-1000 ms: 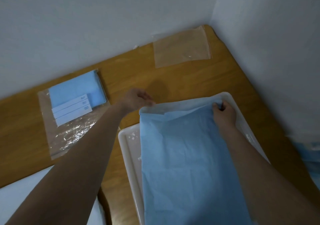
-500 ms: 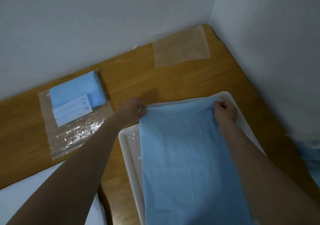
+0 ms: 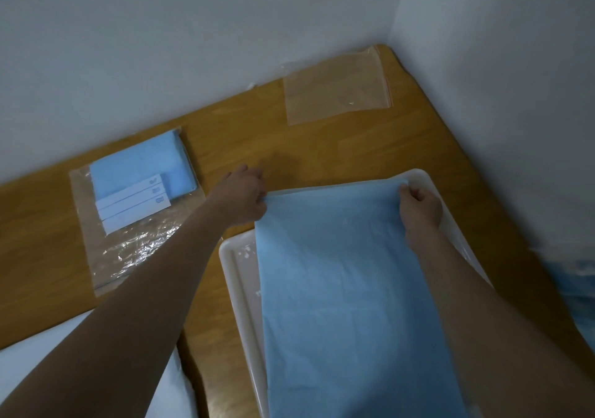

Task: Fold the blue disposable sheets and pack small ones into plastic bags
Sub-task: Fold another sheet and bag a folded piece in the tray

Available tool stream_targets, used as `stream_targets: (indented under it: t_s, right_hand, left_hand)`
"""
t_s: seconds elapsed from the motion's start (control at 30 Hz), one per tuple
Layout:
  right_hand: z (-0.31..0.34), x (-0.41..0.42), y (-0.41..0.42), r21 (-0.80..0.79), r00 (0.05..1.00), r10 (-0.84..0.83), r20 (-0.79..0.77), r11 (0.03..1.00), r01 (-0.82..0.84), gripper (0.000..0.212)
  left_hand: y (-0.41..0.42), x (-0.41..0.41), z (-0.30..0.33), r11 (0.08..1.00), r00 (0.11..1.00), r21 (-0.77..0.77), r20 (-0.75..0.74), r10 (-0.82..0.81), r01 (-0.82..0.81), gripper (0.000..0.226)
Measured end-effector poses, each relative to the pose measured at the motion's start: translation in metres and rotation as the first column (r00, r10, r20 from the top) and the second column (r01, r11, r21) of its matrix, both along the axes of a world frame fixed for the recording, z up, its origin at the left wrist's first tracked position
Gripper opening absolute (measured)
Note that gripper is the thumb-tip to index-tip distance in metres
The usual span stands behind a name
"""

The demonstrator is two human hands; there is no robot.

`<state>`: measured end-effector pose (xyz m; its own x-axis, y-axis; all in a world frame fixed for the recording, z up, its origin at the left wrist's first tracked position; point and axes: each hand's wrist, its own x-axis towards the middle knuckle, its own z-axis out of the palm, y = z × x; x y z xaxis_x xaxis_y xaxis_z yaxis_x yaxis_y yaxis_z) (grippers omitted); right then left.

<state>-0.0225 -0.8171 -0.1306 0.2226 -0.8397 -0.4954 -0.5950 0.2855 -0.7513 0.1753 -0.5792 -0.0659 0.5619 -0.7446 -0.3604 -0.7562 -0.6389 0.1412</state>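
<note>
Two hands at the far edge of a blue sheet, head view only. Left hand curled over the sheet's far left corner, fingers pinching it just past the tray's edge. Right hand gripping the far right corner, thumb and bent fingers closed on the fold (knuckles toward the camera). Sheet stretched flat between both hands, running back along the forearms over a white tray, tray rim showing left of the left wrist and beyond the right hand. Left of the left hand, well apart: a packed plastic bag flat on the wooden table, holding a folded blue sheet with white label strips across it. Beyond the right hand, near the wall corner: an empty plastic bag lying flat.
</note>
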Motion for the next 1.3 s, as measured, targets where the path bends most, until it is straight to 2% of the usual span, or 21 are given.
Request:
stream_targets:
  t_s: [0.07,0.17,0.23,0.3,0.33,0.37,0.43,0.47,0.57,0.7,0.8,0.9,1.0,1.07,1.17,1.3]
  right_hand:
    - [0.001,0.0,-0.001,-0.005,1.0,-0.001,-0.003,1.0,0.001,0.032]
    - [0.0,-0.001,-0.001,-0.015,1.0,-0.003,-0.011,1.0,0.003,0.033]
    - [0.0,-0.001,0.0,-0.017,1.0,-0.014,-0.006,1.0,0.014,0.033]
    - [-0.001,-0.001,0.0,-0.027,0.999,-0.036,-0.006,0.999,0.036,0.031]
    - [-0.001,-0.001,0.0,-0.028,0.999,-0.053,0.001,0.998,0.053,0.03]
    - [-0.001,-0.001,0.001,-0.028,0.997,-0.073,0.017,0.997,0.074,0.028]
    - [0.0,0.0,0.002,-0.071,0.994,-0.092,0.05,0.993,0.095,0.024]
    - [0.001,-0.001,0.003,-0.125,0.995,-0.081,0.058,0.988,0.088,0.024]
    - [0.004,-0.003,0.004,-0.26,0.996,-0.027,0.087,0.964,0.049,0.02]
    - [0.01,0.001,0.0,-0.328,0.993,0.013,0.115,0.944,0.026,0.02]
    - [0.014,0.005,-0.005,-0.375,0.993,0.048,0.111,0.927,-0.003,0.021]
    - [0.018,0.002,-0.002,-0.408,0.994,0.103,0.048,0.91,-0.074,0.038]
    - [0.02,-0.008,0.013,-0.477,0.987,0.163,0.007,0.868,-0.14,0.037]
    - [0.019,-0.021,0.03,-0.466,0.971,0.238,-0.019,0.857,-0.22,0.031]
    - [0.014,-0.049,0.06,-0.4,0.934,0.355,-0.046,0.85,-0.343,0.03]
    - [0.01,-0.093,0.088,-0.31,0.905,0.413,-0.099,0.852,-0.423,0.029]
  left_hand:
    - [-0.003,0.0,-0.002,0.999,1.0,-0.035,0.006,-0.004,0.004,0.017]
    - [-0.005,0.001,-0.004,0.974,0.982,-0.204,-0.175,0.063,-0.099,0.016]
    - [-0.006,-0.001,-0.002,0.93,0.94,-0.292,-0.319,0.124,-0.222,0.025]
    - [-0.005,-0.002,0.001,0.894,0.904,-0.328,-0.395,0.163,-0.305,0.034]
    - [-0.004,-0.002,0.001,0.903,0.913,-0.322,-0.377,0.153,-0.284,0.035]
    - [-0.004,0.0,0.002,0.932,0.947,-0.295,-0.298,0.117,-0.209,0.033]
    - [-0.002,0.003,0.002,0.991,0.998,-0.135,-0.069,0.0,-0.009,0.025]
    - [-0.001,0.004,0.003,0.998,0.999,-0.038,0.014,-0.041,0.042,0.022]
    - [-0.002,0.001,0.006,0.993,0.991,0.104,0.113,-0.073,0.061,0.02]
    - [-0.006,-0.004,0.007,0.997,0.997,0.076,0.074,0.02,-0.026,0.026]
    - [-0.008,-0.007,0.006,0.973,0.976,-0.086,-0.013,0.216,-0.216,0.027]
    - [-0.006,-0.021,0.005,0.901,0.924,-0.209,-0.045,0.379,-0.38,0.051]
    - [0.003,-0.051,-0.001,0.878,0.916,-0.263,-0.083,0.392,-0.4,0.05]
    - [0.012,-0.081,-0.008,0.877,0.917,-0.27,-0.129,0.377,-0.398,0.041]
    - [0.031,-0.136,-0.022,0.871,0.881,-0.207,-0.277,0.384,-0.445,0.03]
    - [0.062,-0.198,-0.036,0.885,0.847,-0.122,-0.376,0.377,-0.448,0.038]
